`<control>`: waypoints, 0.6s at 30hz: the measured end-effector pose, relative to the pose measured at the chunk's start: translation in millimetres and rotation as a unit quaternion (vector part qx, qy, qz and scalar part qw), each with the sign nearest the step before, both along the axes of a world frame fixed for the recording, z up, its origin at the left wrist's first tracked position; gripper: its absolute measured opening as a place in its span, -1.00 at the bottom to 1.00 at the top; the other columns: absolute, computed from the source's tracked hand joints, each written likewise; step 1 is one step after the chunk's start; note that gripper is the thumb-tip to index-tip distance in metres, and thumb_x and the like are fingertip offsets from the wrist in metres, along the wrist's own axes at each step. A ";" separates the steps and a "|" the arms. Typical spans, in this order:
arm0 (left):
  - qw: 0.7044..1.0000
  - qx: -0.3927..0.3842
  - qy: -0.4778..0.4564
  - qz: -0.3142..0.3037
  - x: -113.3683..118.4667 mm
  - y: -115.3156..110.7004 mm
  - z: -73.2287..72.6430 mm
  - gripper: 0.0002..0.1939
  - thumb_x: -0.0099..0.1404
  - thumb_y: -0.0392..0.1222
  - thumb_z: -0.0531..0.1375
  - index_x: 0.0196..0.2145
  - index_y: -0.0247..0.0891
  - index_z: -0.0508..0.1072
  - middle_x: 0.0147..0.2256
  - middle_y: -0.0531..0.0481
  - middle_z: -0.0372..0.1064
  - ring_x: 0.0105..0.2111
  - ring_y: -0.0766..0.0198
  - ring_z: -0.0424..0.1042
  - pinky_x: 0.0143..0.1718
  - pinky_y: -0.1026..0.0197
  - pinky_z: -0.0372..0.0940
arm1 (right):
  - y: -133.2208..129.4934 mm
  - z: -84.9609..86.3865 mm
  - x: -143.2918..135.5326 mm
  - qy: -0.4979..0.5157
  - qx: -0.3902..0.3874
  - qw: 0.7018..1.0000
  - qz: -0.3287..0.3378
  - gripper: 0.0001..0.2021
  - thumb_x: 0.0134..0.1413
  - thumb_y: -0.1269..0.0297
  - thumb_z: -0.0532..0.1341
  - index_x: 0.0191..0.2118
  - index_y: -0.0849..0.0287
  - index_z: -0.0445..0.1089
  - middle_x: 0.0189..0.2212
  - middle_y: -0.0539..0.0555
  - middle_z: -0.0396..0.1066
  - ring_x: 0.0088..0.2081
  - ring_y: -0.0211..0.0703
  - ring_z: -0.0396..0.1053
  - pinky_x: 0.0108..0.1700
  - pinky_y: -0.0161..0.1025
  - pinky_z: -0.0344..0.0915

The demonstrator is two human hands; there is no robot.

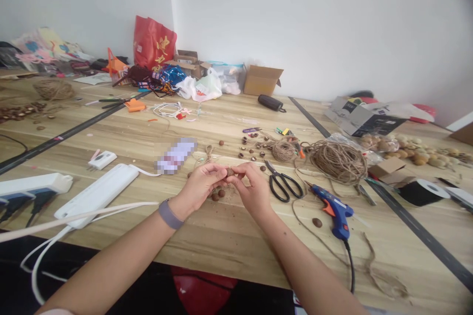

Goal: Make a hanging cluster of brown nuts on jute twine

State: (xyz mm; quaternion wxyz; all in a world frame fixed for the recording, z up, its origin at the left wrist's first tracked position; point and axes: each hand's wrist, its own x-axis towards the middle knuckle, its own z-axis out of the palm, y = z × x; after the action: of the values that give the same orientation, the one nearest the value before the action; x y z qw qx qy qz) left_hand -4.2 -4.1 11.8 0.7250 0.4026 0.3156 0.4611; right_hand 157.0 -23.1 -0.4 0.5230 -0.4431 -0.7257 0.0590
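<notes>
Over the wooden table, my left hand (202,183) and my right hand (254,188) meet with their fingertips closed around a small round brown nut (230,172). The fingers partly hide it. More brown nuts (220,193) lie just under the hands, along with some twine (209,151) looped behind the left fingers. To the right of my right hand rest black-handled scissors (283,184), their blades pointing away. A blue glue gun (334,209) lies farther right beside a single nut (317,222). Several nut shell halves (253,158) are scattered beyond the hands.
Twine coils (338,160) sit at the right, near a black spool (423,192). On the left are a white power strip (98,196) and cables. Along the wall stand a red bag (153,42), a cardboard box (261,80) and a black speaker (271,103).
</notes>
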 end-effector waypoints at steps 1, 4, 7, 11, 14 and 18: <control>1.000 -0.006 -0.009 -0.005 0.3 0.2 0.0 -0.62 -0.07 -0.05 0.49 -0.45 -0.32 0.45 -0.47 0.01 0.45 -0.49 0.35 0.42 -0.50 0.33 0.30 | 0.9 -1.0 0.4 0.003 -0.006 1.000 0.001 -0.91 0.17 0.21 0.29 -0.26 0.08 0.48 -0.41 0.03 0.46 -0.40 -0.15 0.38 -0.27 -0.18 0.36; 0.999 -0.037 -0.030 -0.017 1.3 0.2 0.6 -0.68 0.02 -0.13 0.46 -0.51 -0.30 0.40 -0.51 0.07 0.39 -0.51 0.40 0.39 -0.45 0.35 0.30 | 2.5 -3.8 0.6 0.010 -0.029 1.000 0.001 -0.85 0.17 0.14 0.29 -0.31 0.08 0.50 -0.47 0.02 0.45 -0.43 -0.16 0.38 -0.32 -0.21 0.34; 0.997 -0.069 -0.040 -0.019 1.9 1.1 0.5 -0.71 0.04 -0.19 0.45 -0.52 -0.29 0.39 -0.53 0.10 0.38 -0.52 0.44 0.37 -0.44 0.39 0.29 | 2.1 -4.7 -1.3 0.022 -0.051 0.998 0.004 -0.80 0.16 0.08 0.29 -0.32 0.09 0.51 -0.48 0.03 0.45 -0.44 -0.16 0.38 -0.35 -0.23 0.34; 0.997 -0.067 -0.033 -0.018 1.2 4.2 0.1 -0.73 0.04 -0.21 0.46 -0.48 -0.30 0.42 -0.51 0.07 0.42 -0.51 0.44 0.39 -0.41 0.39 0.33 | 4.2 -2.0 -1.4 0.076 -0.086 0.993 0.019 -0.76 0.11 0.03 0.30 -0.32 0.11 0.50 -0.47 0.03 0.46 -0.45 -0.18 0.37 -0.34 -0.23 0.34; 0.999 -0.030 0.012 0.019 -1.0 6.0 1.2 -0.75 0.04 -0.24 0.45 -0.39 -0.33 0.46 -0.42 -0.03 0.50 -0.44 0.39 0.46 -0.39 0.37 0.35 | 13.0 1.9 8.4 0.189 -0.120 0.974 -0.014 -0.71 0.05 -0.03 0.29 -0.30 0.12 0.45 -0.45 0.02 0.46 -0.46 -0.20 0.34 -0.38 -0.25 0.33; 0.992 0.037 0.120 0.031 -2.5 3.3 2.5 -0.71 0.05 -0.21 0.41 -0.28 -0.30 0.46 -0.33 -0.07 0.52 -0.57 0.40 0.41 -0.66 0.39 0.19 | 27.5 6.6 32.1 0.377 -0.133 0.913 -0.086 -0.62 -0.05 -0.09 0.31 -0.28 0.13 0.38 -0.52 -0.09 0.32 -0.62 -0.34 0.15 -0.57 -0.33 0.15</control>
State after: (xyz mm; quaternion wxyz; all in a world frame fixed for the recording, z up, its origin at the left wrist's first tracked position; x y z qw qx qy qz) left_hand -6.6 -0.8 14.3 0.6519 0.4715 0.3957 0.4429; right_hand 189.1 4.3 6.2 0.6967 -0.5144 -0.4193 0.2723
